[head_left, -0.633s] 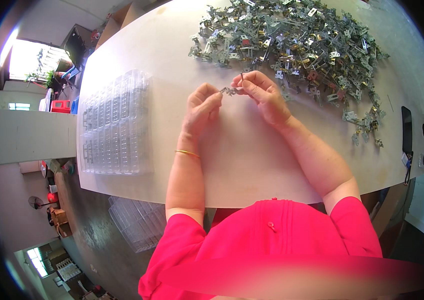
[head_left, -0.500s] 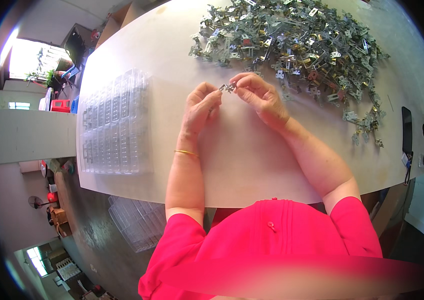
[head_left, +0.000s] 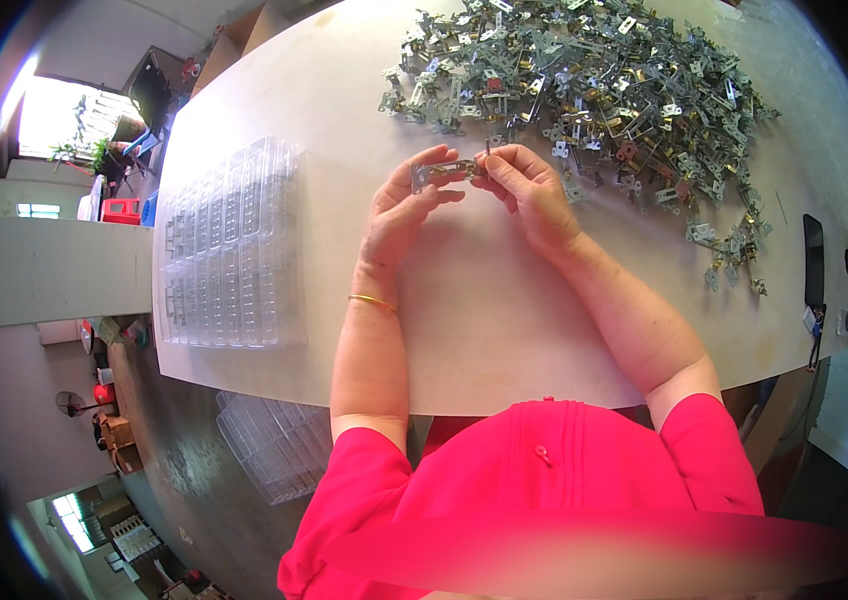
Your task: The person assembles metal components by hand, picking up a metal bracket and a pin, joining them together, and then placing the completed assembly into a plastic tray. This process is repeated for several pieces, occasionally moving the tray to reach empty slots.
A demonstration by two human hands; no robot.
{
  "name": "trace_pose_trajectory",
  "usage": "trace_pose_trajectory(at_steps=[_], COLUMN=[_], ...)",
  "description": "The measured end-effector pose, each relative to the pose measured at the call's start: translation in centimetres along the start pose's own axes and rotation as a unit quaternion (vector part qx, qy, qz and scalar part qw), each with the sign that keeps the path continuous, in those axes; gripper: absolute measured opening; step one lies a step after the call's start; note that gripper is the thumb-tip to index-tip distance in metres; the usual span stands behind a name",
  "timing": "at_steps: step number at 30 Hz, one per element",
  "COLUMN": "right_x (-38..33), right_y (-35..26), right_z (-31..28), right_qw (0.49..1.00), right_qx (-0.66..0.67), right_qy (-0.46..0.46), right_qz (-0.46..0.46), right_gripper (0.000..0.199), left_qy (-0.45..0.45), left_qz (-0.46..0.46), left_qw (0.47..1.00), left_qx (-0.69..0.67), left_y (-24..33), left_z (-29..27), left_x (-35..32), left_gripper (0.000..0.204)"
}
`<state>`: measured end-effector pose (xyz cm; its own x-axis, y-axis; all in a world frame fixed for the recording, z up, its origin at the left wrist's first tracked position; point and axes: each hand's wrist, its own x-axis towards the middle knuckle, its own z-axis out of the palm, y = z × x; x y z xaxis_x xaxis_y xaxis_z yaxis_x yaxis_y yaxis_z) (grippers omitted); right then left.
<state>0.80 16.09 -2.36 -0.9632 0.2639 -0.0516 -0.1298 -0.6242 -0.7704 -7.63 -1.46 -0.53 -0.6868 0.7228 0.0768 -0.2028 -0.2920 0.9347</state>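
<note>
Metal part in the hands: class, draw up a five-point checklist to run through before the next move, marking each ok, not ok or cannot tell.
1. Metal part secured by the right hand: ok, pinched at its right end.
2. Firm grip by the left hand: cannot tell; thumb and fingers surround the part's left end.
3. Hands clear of the plastic trays: ok, table shows between.
4. Right hand clear of the metal pile: cannot tell; its edge lies close by.
5. Pile compact: not ok; pieces straggle down its right side.
</note>
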Motion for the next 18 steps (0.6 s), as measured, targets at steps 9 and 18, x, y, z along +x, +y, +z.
trace_pose_trajectory(at_steps=[9,18], right_x=[0.0,-1.6], right_y=[1.6,0.0], right_z=[0.1,1.5], right_qw=[0.99,0.976], right_qx=[-0.133,-0.211], right_qy=[0.009,-0.037], right_qz=[-0.044,-0.038], right_gripper=[0.014,0.013], left_qy=[0.056,0.093], left_qz=[0.042,-0.05], left_qw=[0.997,0.991], left_qx=[0.029,0.084], left_y=[-0.9,-0.7], left_z=[0.1,-0.3], left_x=[0.3,-0.1], left_gripper=[0.032,0.027])
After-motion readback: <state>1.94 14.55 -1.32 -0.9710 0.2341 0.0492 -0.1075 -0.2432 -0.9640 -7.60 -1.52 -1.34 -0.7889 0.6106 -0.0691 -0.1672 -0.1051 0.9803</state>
